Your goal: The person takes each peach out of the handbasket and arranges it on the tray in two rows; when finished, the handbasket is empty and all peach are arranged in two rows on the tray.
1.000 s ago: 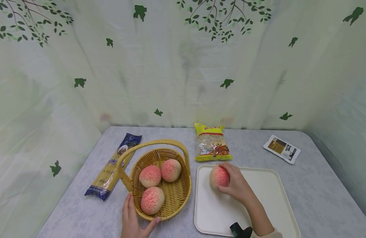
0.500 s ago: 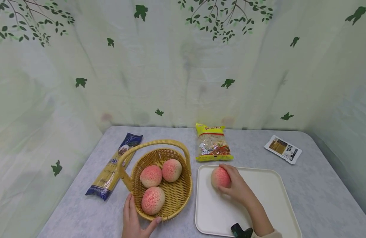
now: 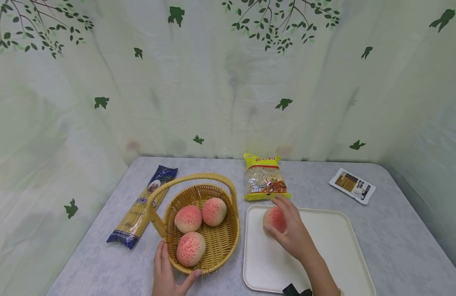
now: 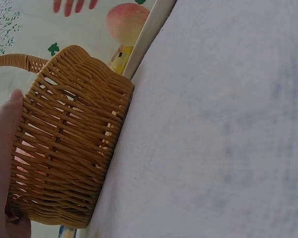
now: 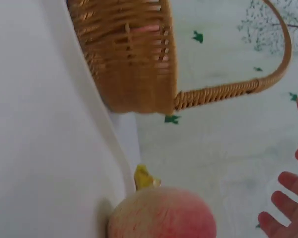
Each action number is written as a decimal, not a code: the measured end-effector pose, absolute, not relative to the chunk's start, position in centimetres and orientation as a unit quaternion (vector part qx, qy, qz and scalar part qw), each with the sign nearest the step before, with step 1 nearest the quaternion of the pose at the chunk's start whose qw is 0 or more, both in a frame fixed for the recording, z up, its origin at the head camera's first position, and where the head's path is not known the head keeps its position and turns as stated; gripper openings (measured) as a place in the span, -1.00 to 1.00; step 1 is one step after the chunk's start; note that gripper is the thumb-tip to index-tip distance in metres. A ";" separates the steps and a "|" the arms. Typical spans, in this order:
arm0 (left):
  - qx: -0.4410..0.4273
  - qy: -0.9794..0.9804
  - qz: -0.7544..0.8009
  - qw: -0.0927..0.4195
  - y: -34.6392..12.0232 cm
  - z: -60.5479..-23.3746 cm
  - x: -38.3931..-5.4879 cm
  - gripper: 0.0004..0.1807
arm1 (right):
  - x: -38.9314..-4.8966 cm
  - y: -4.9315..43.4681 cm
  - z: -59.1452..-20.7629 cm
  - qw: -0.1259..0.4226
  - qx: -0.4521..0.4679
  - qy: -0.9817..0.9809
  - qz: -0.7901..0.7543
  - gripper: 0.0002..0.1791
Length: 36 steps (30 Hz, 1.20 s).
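A pink and cream peach [image 3: 272,218] sits on the white tray [image 3: 343,242], near its far left corner. My right hand [image 3: 294,232] is just right of it with fingers spread; in the right wrist view a gap shows between those fingers [image 5: 287,184] and the peach [image 5: 161,215]. Left of the tray stands a wicker basket [image 3: 218,253] with an arched handle, holding 3 peaches [image 3: 191,249]. My left hand [image 3: 166,271] rests against the basket's near left side, its fingers straight along the wall and the thumb at the front rim.
A blue and gold packet [image 3: 140,209] lies left of the basket. Behind the tray is a yellow-edged clear bag [image 3: 266,179]. Farther right lies a small white pouch [image 3: 353,186]. A leaf-patterned curtain [image 3: 228,82] hangs behind the grey table [image 3: 402,246].
My right hand has let go of the peach on the tray; its fingers have spread and lifted off. The left hand and the basket stay in place.
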<state>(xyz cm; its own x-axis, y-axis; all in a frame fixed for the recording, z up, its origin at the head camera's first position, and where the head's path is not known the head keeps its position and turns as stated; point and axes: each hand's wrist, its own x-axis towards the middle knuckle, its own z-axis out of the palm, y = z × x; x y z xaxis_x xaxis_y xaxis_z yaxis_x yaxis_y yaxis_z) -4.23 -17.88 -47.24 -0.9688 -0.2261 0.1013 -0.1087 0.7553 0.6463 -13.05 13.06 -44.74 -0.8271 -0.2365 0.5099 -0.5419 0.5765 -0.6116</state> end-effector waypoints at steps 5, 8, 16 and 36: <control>0.083 -0.932 -0.339 0.092 -17.9 -47.3 -4.2 0.26 | -12.5 10.4 -43.5 0.242 0.317 -0.820 0.412 -0.32; 0.079 -0.932 -0.340 0.096 -17.9 -47.3 -4.2 0.25 | -12.6 8.6 -43.6 0.232 0.351 -0.814 0.401 -0.31; 0.064 -0.930 -0.340 0.120 -18.1 -47.6 -4.3 0.25 | -13.2 5.1 -44.8 0.155 0.384 -0.814 0.407 -0.25; 0.069 -0.930 -0.347 0.104 -18.1 -47.5 -4.1 0.24 | -13.4 1.5 -45.3 0.086 0.394 -0.839 0.365 -0.22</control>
